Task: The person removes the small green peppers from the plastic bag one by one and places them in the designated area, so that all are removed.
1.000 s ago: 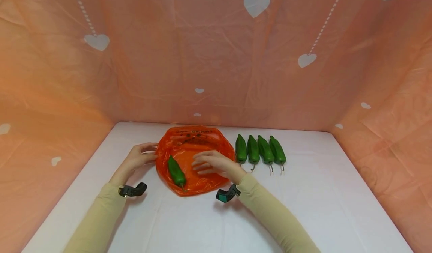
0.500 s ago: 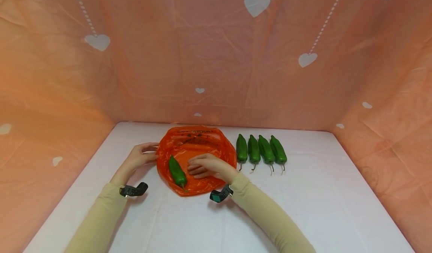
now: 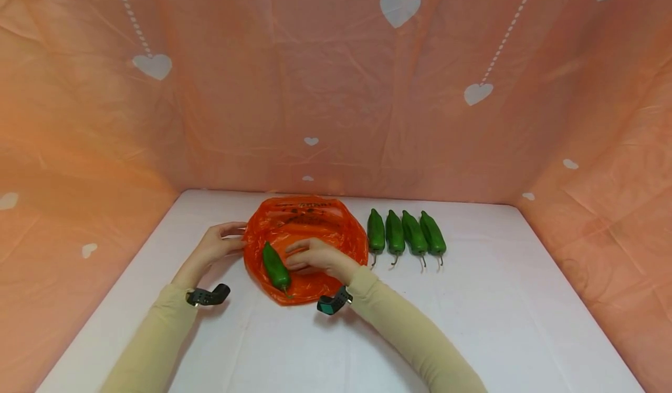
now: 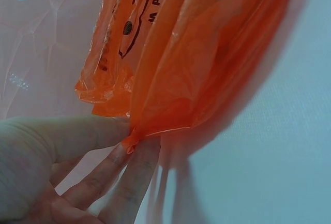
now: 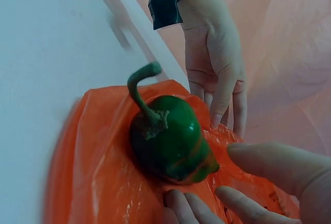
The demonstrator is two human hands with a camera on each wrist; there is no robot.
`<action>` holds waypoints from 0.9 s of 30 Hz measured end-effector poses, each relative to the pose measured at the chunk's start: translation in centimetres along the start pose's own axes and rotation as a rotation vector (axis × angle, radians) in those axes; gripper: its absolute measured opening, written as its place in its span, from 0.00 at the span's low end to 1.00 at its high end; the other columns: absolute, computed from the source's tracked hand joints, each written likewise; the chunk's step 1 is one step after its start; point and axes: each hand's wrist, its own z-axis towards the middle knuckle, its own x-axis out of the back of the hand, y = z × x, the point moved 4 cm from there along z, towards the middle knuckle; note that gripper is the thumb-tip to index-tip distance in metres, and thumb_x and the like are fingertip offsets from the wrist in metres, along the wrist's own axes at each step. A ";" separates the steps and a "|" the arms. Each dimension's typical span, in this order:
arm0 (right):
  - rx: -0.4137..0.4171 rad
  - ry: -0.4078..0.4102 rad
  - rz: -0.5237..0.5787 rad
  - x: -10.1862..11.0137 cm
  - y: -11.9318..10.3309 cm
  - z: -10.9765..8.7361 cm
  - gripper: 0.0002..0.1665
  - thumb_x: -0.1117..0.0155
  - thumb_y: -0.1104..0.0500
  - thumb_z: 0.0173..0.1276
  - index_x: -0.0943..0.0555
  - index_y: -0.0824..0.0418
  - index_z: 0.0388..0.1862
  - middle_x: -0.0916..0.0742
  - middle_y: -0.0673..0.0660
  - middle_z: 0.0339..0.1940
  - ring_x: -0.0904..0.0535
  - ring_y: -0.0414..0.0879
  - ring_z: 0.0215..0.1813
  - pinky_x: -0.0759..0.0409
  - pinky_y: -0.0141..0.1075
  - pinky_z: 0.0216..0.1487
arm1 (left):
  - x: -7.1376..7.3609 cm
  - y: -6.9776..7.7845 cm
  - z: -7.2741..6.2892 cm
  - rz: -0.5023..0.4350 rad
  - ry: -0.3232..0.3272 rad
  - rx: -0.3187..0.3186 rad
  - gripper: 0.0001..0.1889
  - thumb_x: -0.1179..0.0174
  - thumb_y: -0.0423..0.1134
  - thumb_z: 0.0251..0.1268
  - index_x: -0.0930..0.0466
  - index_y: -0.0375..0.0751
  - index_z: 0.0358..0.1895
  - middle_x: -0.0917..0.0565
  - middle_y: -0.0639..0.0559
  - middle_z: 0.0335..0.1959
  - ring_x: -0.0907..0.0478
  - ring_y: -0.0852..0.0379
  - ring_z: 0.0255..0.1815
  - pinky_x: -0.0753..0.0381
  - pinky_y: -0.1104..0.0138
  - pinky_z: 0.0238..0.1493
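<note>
An orange plastic bag (image 3: 320, 288) lies spread with its mouth open on the white table. My left hand (image 3: 214, 246) pinches the bag's left edge between thumb and fingers, as the left wrist view shows at a gathered corner (image 4: 132, 144). On the bag's left part lies a green pepper (image 3: 275, 266), stem toward me. My right hand (image 3: 320, 259) is over the bag just right of this pepper, its thumb (image 5: 274, 162) and fingers apart and not closed round it. Whether a fingertip touches the pepper I cannot tell.
Several more green peppers (image 3: 395, 234) lie side by side in a row right of the bag, stems toward me. White tabletop (image 3: 294, 346) stretches in front. Orange cloth with white hearts (image 3: 336, 90) walls the back and sides.
My right hand has moved left across the bag, toward the green pepper. My left hand has kept its pinch on the bag's edge. The peppers lie as before.
</note>
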 end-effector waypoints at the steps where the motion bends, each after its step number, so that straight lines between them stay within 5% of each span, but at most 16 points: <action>1: -0.005 0.004 0.000 -0.1 0.0 0.0 0.24 0.38 0.66 0.66 0.27 0.73 0.59 0.14 0.59 0.41 0.16 0.50 0.45 0.20 0.44 0.52 | 0.0 0.0 0.0 0.003 0.002 0.006 0.26 0.42 0.27 0.63 0.34 0.23 0.64 0.29 0.25 0.58 0.20 0.43 0.48 0.18 0.58 0.47; 14: -0.025 0.112 -0.023 -1.1 -0.2 0.7 0.26 0.31 0.72 0.57 0.25 0.74 0.55 0.17 0.61 0.42 0.18 0.46 0.35 0.16 0.42 0.44 | 0.1 -0.1 -0.1 0.005 0.008 0.021 0.26 0.42 0.28 0.64 0.35 0.26 0.65 0.29 0.26 0.59 0.21 0.42 0.49 0.18 0.59 0.47; 27: 0.000 0.135 -0.174 -1.5 -0.3 0.7 0.29 0.26 0.66 0.55 0.25 0.67 0.56 0.16 0.54 0.42 0.19 0.44 0.43 0.18 0.34 0.43 | 0.1 -0.4 0.0 0.051 0.025 0.002 0.26 0.40 0.28 0.63 0.33 0.26 0.64 0.28 0.26 0.58 0.22 0.40 0.50 0.17 0.62 0.45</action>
